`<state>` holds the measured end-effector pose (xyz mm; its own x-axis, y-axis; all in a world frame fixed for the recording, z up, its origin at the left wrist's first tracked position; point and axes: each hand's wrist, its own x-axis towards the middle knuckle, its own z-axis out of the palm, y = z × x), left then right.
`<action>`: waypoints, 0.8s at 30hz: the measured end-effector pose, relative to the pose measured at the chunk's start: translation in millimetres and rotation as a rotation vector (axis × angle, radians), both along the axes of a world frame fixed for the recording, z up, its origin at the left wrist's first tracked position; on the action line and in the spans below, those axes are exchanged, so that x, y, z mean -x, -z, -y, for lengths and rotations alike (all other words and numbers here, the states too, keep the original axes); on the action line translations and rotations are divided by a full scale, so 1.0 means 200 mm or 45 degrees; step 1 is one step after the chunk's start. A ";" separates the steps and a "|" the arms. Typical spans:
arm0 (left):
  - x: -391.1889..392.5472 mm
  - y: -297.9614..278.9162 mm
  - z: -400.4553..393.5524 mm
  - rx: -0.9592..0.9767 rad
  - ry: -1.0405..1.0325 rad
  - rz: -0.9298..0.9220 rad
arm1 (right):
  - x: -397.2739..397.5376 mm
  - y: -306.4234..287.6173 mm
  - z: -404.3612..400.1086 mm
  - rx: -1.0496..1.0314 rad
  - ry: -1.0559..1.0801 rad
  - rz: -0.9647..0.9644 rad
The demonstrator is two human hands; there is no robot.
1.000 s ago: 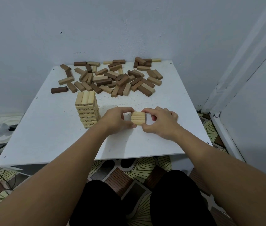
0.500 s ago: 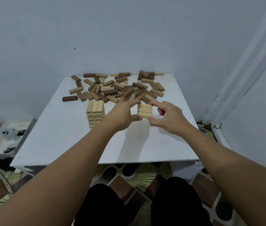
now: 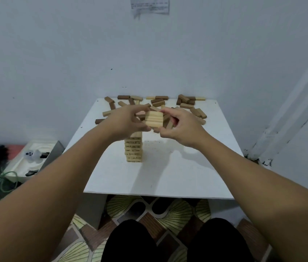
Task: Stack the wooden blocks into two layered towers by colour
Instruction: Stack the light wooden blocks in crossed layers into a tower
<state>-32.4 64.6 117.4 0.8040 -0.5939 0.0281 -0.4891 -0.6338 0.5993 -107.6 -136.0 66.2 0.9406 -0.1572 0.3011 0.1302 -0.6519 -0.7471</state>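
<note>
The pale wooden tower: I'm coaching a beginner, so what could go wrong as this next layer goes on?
1. The group of pale wooden blocks is only squeezed between the left hand and right hand; a loose grip could drop one.
2. The left hand hangs right over the pale wooden tower and could knock the narrow stack.
3. A falling block could scatter the loose brown and pale blocks behind.

Held blocks (image 3: 154,119): pale natural wood.
Tower (image 3: 133,148): same pale wood, small dark markings on block sides.
Loose blocks (image 3: 185,104): mixed dark brown, mid-brown and pale tan.
Table (image 3: 168,173): white, faint dark specks.
Wall (image 3: 55,53): pale bluish white.
Floor (image 3: 149,208): brown and yellow-green fan pattern with white bands.
Trousers (image 3: 130,242): black.
</note>
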 end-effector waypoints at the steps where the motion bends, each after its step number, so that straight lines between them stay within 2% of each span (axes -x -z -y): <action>1: -0.02 -0.01 -0.04 -0.016 -0.008 0.003 | -0.02 -0.01 -0.03 -0.002 -0.018 0.005; 9: -0.17 0.00 -0.23 -0.076 0.009 -0.034 | -0.17 0.03 -0.19 0.034 -0.075 -0.061; 24: -0.32 0.17 -0.30 -0.096 0.134 -0.127 | -0.25 0.12 -0.17 0.094 -0.104 -0.213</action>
<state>32.2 123.8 82.6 0.7340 -0.6722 -0.0969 -0.4953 -0.6275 0.6008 -57.9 -101.0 42.7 0.9872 -0.0617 0.1470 0.0626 -0.6981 -0.7132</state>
